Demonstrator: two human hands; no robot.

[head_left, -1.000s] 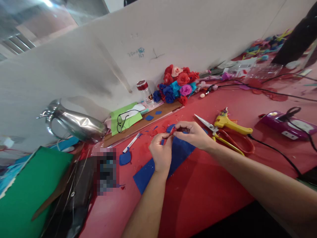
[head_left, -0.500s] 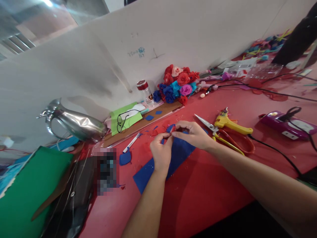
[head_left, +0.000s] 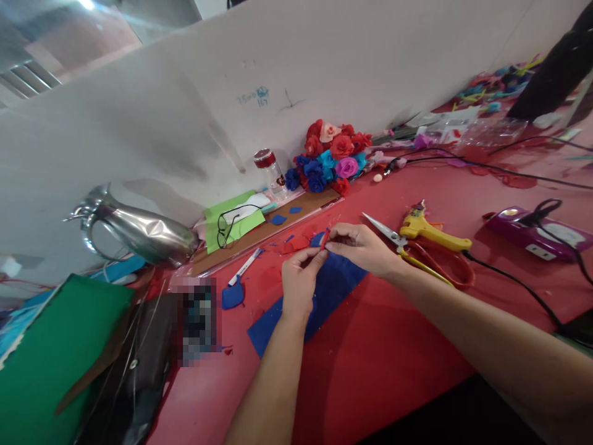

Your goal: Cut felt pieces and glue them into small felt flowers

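Observation:
My left hand (head_left: 300, 281) and my right hand (head_left: 364, 248) meet with bent fingers, fingertips nearly touching. Both pinch a small red piece (head_left: 326, 238), perhaps paper or foam, mostly hidden by the fingers. Under my wrists lies a blue sheet (head_left: 331, 290) set at a slant on the red table. Just beyond the fingertips are a blue scrap (head_left: 317, 240) and red scraps (head_left: 294, 246). To the right of my right hand lie scissors (head_left: 419, 259) with red and yellow handles, beside a yellow glue gun (head_left: 430, 228).
A white marker (head_left: 244, 266) and blue petal-shaped pieces (head_left: 232, 295) lie to the left. Artificial flowers (head_left: 333, 154), a lidded glass bottle (head_left: 274, 173), eyeglasses (head_left: 227, 227) and a tipped steel jug (head_left: 139, 225) stand along the wall. A purple power strip (head_left: 532, 235) with cords sits right.
My hands stay together on the red piece. Fingers have shifted slightly, and the left wrist has turned a little. The view has drifted slightly; other things lie as before.

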